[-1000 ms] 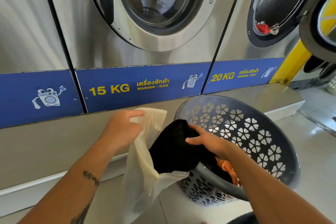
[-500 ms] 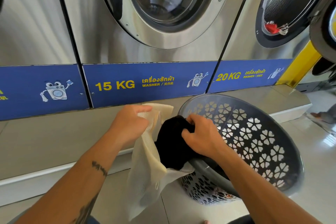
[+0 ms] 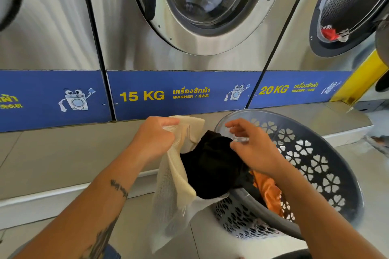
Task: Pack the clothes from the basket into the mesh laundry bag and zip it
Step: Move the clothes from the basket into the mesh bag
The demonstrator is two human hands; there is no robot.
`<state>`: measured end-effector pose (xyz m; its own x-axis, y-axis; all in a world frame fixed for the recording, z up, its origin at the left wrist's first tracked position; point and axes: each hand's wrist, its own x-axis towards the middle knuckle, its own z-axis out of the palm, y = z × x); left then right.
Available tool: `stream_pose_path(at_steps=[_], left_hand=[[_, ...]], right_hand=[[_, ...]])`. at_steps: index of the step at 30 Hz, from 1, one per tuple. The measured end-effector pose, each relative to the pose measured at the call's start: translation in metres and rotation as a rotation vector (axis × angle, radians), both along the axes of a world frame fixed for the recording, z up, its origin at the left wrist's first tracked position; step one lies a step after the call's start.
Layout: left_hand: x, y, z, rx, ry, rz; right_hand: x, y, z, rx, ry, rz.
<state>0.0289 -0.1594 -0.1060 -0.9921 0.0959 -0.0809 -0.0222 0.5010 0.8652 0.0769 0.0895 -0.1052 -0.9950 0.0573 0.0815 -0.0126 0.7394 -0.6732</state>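
Observation:
My left hand grips the top edge of the cream mesh laundry bag and holds its mouth open. A black garment fills the mouth of the bag and drapes over the near rim of the grey basket. My right hand hovers just above the black garment with its fingers spread and loosely curled, holding nothing. An orange garment lies inside the basket under my right forearm. The bag hangs down against the basket's left side.
A row of steel washers stands behind, the middle 15 KG washer with its door shut. The 20 KG washer at right is open, a red item at its rim. A low tiled step runs below them.
My right hand has let go of the black garment and lifted off it with fingers spread. The garment sits lower in the bag mouth, and the orange cloth shows again.

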Motion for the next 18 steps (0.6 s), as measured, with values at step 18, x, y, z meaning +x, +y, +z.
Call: stream_pose_path(at_steps=[18], left_hand=[[0.002, 0.003, 0.002, -0.026, -0.002, -0.042]], right_hand=[[0.011, -0.041, -0.009, 0.42, 0.117, -0.058]])
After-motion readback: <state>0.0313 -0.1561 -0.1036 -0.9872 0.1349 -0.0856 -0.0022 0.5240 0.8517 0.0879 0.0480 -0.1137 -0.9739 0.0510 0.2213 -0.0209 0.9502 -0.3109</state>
